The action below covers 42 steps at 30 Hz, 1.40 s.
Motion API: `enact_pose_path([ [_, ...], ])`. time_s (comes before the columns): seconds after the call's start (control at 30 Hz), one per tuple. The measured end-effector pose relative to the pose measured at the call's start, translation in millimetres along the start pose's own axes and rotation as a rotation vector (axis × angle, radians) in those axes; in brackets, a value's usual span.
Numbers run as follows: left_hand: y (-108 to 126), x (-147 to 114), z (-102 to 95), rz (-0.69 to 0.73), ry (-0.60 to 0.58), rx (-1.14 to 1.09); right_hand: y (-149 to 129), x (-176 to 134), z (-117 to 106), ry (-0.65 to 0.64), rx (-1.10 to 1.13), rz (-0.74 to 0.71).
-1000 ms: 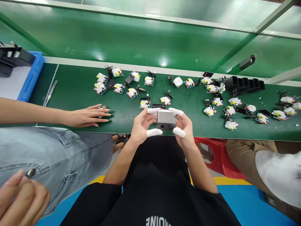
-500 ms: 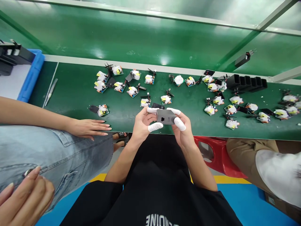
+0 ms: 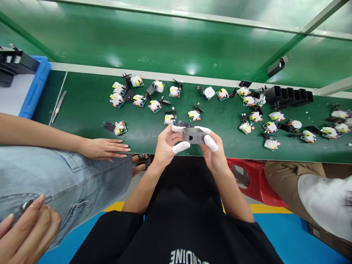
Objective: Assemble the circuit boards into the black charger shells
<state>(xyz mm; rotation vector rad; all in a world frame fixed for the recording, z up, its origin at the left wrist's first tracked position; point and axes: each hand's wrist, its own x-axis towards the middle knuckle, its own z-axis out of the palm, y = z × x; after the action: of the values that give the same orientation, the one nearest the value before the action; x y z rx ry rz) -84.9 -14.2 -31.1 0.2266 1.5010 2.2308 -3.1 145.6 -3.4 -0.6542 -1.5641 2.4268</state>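
Note:
Between my two hands is a small dark grey plastic case (image 3: 194, 136) with a square black port on the side facing me. My left hand (image 3: 166, 145) grips its left end between thumb and fingers. On the right end, my right hand (image 3: 212, 149) pinches it the same way. White finger cots cover the thumb and a fingertip of each hand. Just behind the case lies a dark part (image 3: 183, 124), partly hidden by it. Beyond that, circuit boards with white tops and yellow labels sit on the bench, among them one board (image 3: 194, 116) close by.
Several more boards (image 3: 271, 127) lie across the green bench (image 3: 220, 141). Black cases (image 3: 288, 96) stand in a row at the back right. A blue bin (image 3: 37, 86) and a knife-like tool (image 3: 59, 106) are at left. A co-worker's hand (image 3: 106, 149) rests on the bench's front edge.
Both hands keep hold of the grey case, which has tilted slightly so its port side shows a little differently. The co-worker's lower hand has shifted slightly left.

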Motion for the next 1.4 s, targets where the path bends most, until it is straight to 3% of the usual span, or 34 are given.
enact_pose_path([
  [0.73, -0.7, -4.9, 2.2, 0.021, 0.019, 0.009, -1.4, -2.2, -3.6, 0.025, -0.018, -0.007],
  [0.87, 9.8, 2.6, 3.3, 0.118, 0.013, 0.13, -1.5, -2.3, -2.5, 0.025, 0.03, -0.001],
  [0.93, 29.4, 26.1, 5.0, 0.151, -0.124, 0.342, -1.4, -2.4, -2.6, 0.012, 0.032, -0.009],
  [0.97, 41.8, 42.5, 6.4, 0.117, -0.274, 0.491, -1.1, -2.4, -2.8, 0.004, 0.028, -0.017],
  [1.03, 67.8, 78.1, 10.7, -0.024, -0.722, 0.809, -0.6, -2.5, -3.2, -0.005, 0.016, -0.03],
  [1.1, 89.4, 106.3, 17.0, -0.158, -0.926, 1.017, -0.1, -2.9, -3.0, -0.005, -0.004, -0.033],
  [1.2, 107.1, 122.4, 27.0, -0.295, -1.028, 1.175, 0.4, -3.6, -1.3, 0.003, -0.025, -0.025],
  [1.4, 115.5, 125.4, 29.2, -0.4, -1.119, 1.317, 7.7, -1.4, -1.0, -0.034, -0.052, -0.021],
])
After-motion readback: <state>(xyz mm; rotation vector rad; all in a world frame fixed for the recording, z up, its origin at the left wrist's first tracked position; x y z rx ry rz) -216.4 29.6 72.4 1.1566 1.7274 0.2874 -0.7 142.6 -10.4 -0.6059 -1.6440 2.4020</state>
